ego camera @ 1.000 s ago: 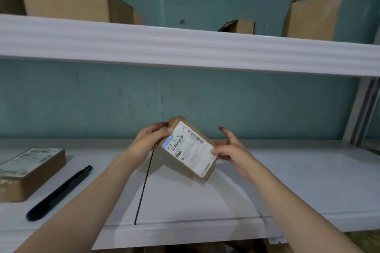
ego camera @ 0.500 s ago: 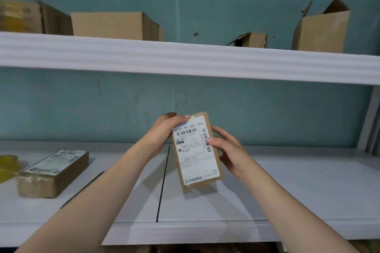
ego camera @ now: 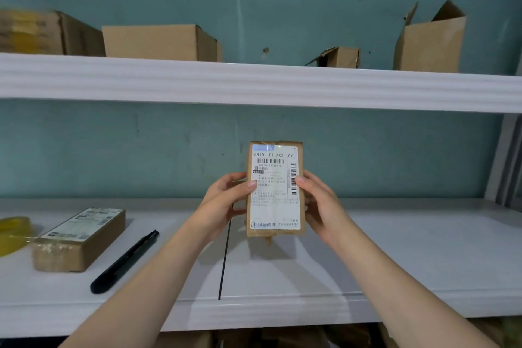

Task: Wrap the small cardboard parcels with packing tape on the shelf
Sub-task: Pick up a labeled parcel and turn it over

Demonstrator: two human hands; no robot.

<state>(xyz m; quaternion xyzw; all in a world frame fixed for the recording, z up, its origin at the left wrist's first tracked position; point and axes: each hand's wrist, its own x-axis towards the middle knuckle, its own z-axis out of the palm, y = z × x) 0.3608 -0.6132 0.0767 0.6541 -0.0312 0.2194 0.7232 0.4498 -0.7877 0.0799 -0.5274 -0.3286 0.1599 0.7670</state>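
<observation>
A small cardboard parcel (ego camera: 275,200) with a white shipping label stands upright in the air above the white shelf (ego camera: 395,248), its label facing me. My left hand (ego camera: 226,203) grips its left edge, thumb on the label. My right hand (ego camera: 319,203) grips its right edge, thumb on the barcode strip. A second small labelled parcel (ego camera: 79,237), covered in clear tape, lies flat on the shelf at the left. A yellowish roll of packing tape (ego camera: 12,232) sits at the far left edge, partly cut off.
A black utility knife (ego camera: 124,261) lies on the shelf between the flat parcel and my left arm. A dark seam (ego camera: 224,265) runs across the shelf. The upper shelf (ego camera: 254,82) carries several cardboard boxes, one open at the right (ego camera: 429,42).
Both hands have turned the parcel from tilted to upright and raised it, label square to me. The view has shifted, bringing the tape roll into sight.
</observation>
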